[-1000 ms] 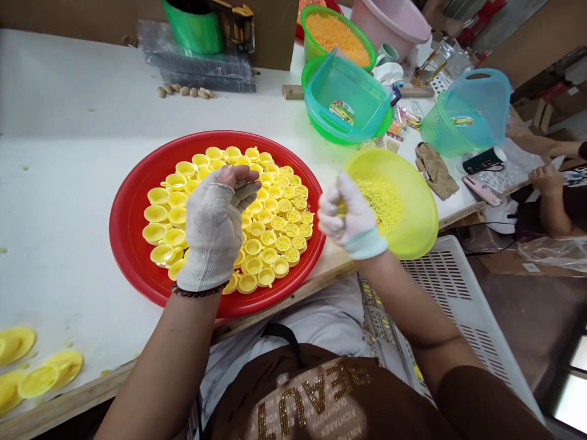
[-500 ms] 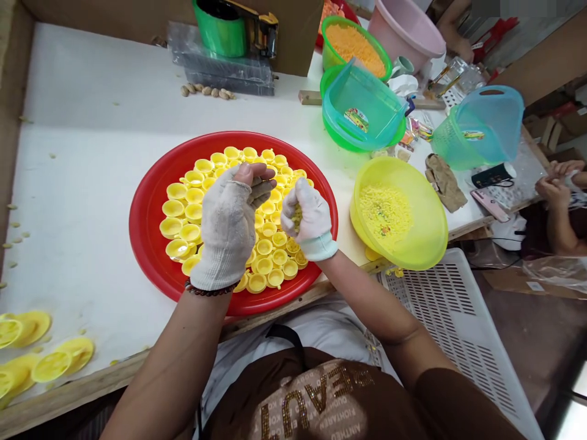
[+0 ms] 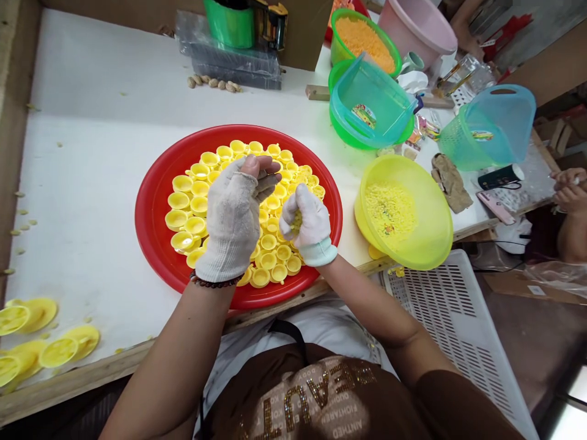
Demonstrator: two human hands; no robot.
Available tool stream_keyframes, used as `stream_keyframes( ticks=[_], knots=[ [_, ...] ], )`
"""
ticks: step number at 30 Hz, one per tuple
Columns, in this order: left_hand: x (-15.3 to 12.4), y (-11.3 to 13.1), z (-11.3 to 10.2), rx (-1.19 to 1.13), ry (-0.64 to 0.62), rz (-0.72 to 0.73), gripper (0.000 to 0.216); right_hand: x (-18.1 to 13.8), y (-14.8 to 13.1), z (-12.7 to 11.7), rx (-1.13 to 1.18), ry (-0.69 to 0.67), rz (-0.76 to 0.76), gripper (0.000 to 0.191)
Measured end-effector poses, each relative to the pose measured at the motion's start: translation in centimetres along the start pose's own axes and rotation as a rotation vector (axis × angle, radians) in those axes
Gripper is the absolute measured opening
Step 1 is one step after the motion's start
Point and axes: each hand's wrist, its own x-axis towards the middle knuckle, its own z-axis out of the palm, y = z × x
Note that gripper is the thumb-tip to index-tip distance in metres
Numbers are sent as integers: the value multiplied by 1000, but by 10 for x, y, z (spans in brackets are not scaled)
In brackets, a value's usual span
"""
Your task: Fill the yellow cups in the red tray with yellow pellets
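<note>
My right hand (image 3: 306,223), in a white glove, is curled round a clump of small yellow pellets (image 3: 296,221) that shows between the fingers. Facing it is my left hand (image 3: 238,211), gloved with bare fingertips. Its fingers are stretched out and slightly bent, and nothing shows in them. Both hands hover over a round red tray (image 3: 156,244). Many small yellow toy cups (image 3: 182,183) stand close together in the tray, partly hidden by my hands. Some cups at the right (image 3: 303,174) have pellets in them. A yellow bowl (image 3: 426,226) of pellets sits right of the tray.
A green basin with a blue-green scoop (image 3: 380,104) stands beyond, near a bowl of orange pieces (image 3: 365,43). A blue basket (image 3: 477,134) is further right. Filled yellow cups on saucers (image 3: 62,351) lie front left. A white crate (image 3: 458,318) stands below the table edge. Another person's hands (image 3: 571,189) show far right.
The whole view has shifted slightly, so the table things sit a little further right and higher. My hands keep nearly the same pose, the right still closed on pellets.
</note>
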Motion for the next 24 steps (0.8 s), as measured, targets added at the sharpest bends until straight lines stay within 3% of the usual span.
stream_keyframes(
  ticks=[7,18,24],
  knots=[
    [0,0,-1,-11,-15,10,21,-13,8,-2,-39,32,69,54],
    [8,14,-13,-4,65,58,31,12,11,27,-13,-35,59,54],
    [8,14,-13,-43,51,47,27,4,13,19,50,-83,59,50]
  ],
)
